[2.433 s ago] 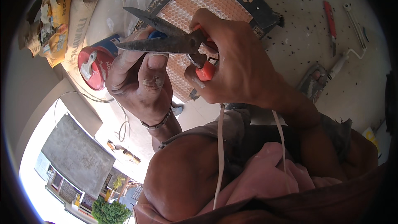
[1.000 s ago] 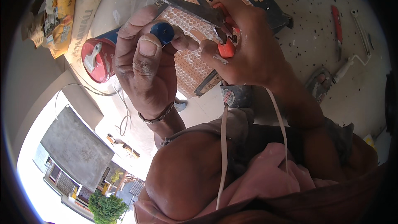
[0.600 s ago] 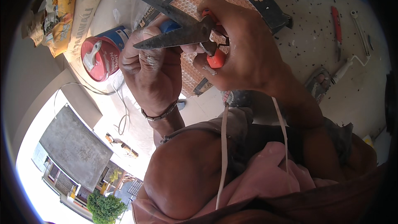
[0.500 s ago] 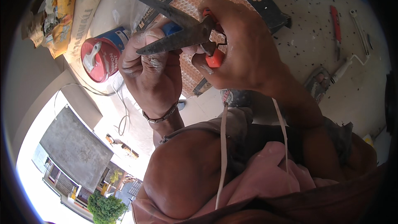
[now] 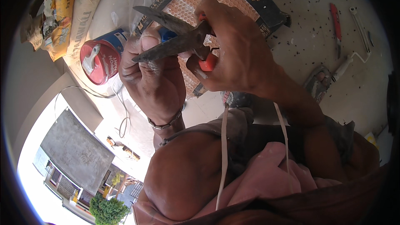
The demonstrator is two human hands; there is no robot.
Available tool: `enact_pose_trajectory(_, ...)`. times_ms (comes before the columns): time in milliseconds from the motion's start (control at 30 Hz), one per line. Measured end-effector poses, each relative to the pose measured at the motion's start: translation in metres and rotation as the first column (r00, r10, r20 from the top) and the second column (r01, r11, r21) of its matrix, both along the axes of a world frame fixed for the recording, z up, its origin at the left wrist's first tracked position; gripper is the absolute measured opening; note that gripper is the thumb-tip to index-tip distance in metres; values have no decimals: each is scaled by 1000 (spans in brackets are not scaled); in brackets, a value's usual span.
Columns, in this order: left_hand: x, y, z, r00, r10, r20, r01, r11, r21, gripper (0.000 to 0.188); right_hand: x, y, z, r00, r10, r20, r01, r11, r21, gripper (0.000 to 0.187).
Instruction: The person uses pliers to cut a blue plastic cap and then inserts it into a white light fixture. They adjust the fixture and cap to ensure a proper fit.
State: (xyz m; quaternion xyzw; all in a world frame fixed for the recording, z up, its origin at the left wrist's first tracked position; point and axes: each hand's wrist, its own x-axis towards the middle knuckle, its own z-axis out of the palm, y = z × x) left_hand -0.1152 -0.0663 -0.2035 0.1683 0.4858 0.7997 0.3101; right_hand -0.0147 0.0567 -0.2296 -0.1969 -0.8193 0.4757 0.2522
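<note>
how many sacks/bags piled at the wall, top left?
2: a yellow printed sack at the far left, and a pale tan sack lying beside it toward the red can. More may be hidden past the rim.

A speckled concrete floor carries a flat cardboard sheet near its far edge, a red paint can and stacked sacks at its left edge, a paint roller and red pliers rightward.
</note>
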Motion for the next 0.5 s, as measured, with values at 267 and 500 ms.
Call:
enact_pose_trajectory(267, -3, 1, -1, 997, -14, -74, 14, 1000, -3, 18, -2, -4, -4, 1000, -16, -21, 15, 999, -40, 51)
enact_pose_trajectory(500, 4, 15, 4, 995, 94, -29, -93, 995, 30, 26, -3, -6, -10, 1000, -14, -23, 11, 992, -126, 35)
